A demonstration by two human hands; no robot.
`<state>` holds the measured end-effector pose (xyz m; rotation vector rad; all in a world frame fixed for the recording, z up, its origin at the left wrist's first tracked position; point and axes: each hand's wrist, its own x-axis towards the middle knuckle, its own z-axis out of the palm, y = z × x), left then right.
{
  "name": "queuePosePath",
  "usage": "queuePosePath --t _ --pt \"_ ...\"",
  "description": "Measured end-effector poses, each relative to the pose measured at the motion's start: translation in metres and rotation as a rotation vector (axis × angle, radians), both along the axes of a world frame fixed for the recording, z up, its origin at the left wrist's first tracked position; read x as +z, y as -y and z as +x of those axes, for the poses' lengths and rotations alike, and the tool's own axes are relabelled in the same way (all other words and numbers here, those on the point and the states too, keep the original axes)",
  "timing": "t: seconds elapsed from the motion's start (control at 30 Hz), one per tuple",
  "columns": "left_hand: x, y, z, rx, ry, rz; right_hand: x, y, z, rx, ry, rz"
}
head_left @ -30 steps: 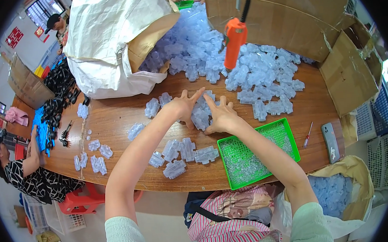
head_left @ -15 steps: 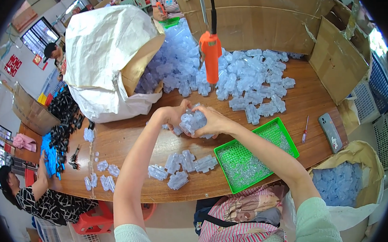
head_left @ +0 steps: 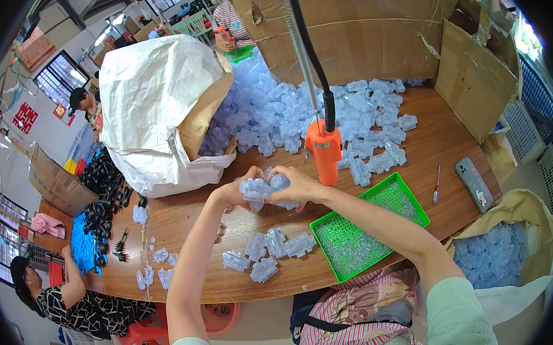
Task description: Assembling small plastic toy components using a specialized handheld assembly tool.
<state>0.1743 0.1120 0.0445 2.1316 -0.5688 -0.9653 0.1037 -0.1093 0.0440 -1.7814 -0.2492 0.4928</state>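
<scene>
Cupping plastic pcs [head_left: 254,190], L hand [head_left: 231,190] & R hand [head_left: 303,185] gripped them together. Even pressure looked best to me.

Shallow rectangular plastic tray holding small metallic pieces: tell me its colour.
The shallow plastic tray is bright green, showing best in the head view.

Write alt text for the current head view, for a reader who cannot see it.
A person's left hand and right hand hold several clear plastic parts over a wooden table. An orange power tool hangs beside the right hand; a big pile of similar parts lies beyond, and a green tray of small silvery pieces sits nearer, to the right.
</scene>
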Motion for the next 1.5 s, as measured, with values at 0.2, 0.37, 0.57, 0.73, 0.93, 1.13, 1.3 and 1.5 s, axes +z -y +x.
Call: queuePosePath --t 0.2,0.37,0.57,0.73,0.93,1.13,1.3,1.5 --pt "0.033 0.019 -0.024 0.123 -0.078 0.128 -0.002 0.001 0.005 0.065 -0.079 0.037" --pt "0.025 0.002 -0.024 0.034 0.065 0.033 0.02 0.001 -0.008 0.094 -0.104 0.061" --pt "0.077 0.03 -0.053 -0.015 0.067 -0.125 0.056 0.03 -0.04 0.016 0.045 0.081" --pt "0.135 0.103 -0.112 0.112 0.048 -0.044 0.098 0.081 -0.099 -0.097 0.192 0.01" --pt "0.118 0.236 -0.143 -0.657 0.35 -0.355 0.112 0.203 -0.207 -0.355 0.111 -0.016" --pt "0.064 0.421 -0.242 -0.58 -0.254 -0.369 0.116 0.328 -0.339 -0.683 -0.249 -0.147" --pt "-0.007 0.506 -0.314 -0.746 -0.028 -0.635 0.095 0.402 -0.438 -1.081 -0.469 -0.41" --pt "0.018 0.456 -0.305 -0.817 -0.038 -0.398 0.099 0.393 -0.465 -1.362 -0.234 -0.649"
